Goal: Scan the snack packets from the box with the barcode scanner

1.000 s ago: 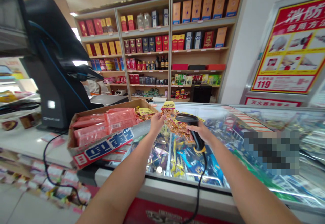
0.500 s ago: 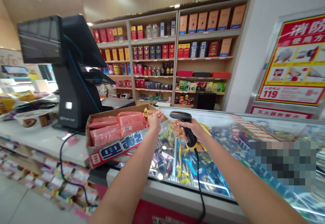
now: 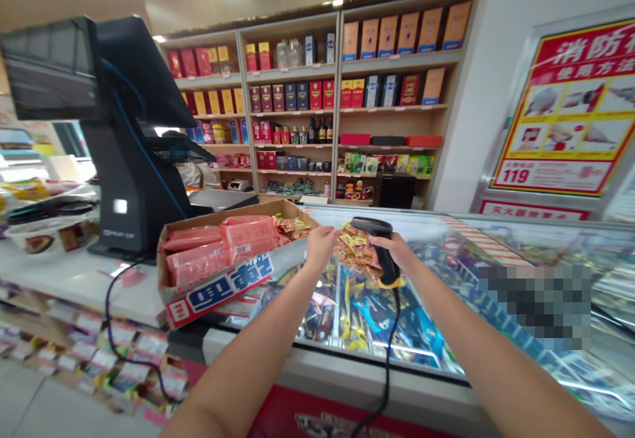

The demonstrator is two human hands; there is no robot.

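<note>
In my right hand (image 3: 397, 253) is a black handheld barcode scanner (image 3: 373, 226), its head pointing left and its cable hanging down. My left hand (image 3: 322, 246) is closed, fingertips together, at the left edge of a pile of small gold and orange wrapped snack packets (image 3: 358, 245); whatever it pinches is hidden. The pile lies over the glass-topped case (image 3: 317, 286), partly behind the scanner. Left of my left hand stands an open cardboard box (image 3: 223, 296) with pink packs (image 3: 251, 236) and more small gold packets (image 3: 292, 227) in its right end.
A black point-of-sale terminal (image 3: 133, 153) stands on the white counter (image 3: 133, 296) at left. Colourful packages (image 3: 372, 319) show beneath the glass. Behind, wooden shelves (image 3: 292, 74) hold boxes and bottles. The scanner's cable (image 3: 389, 365) hangs over the case's front edge.
My left hand has moved right, out of the box to the packet pile. My right hand and the scanner have shifted slightly right, and more of the pile shows. The view has turned slightly.
</note>
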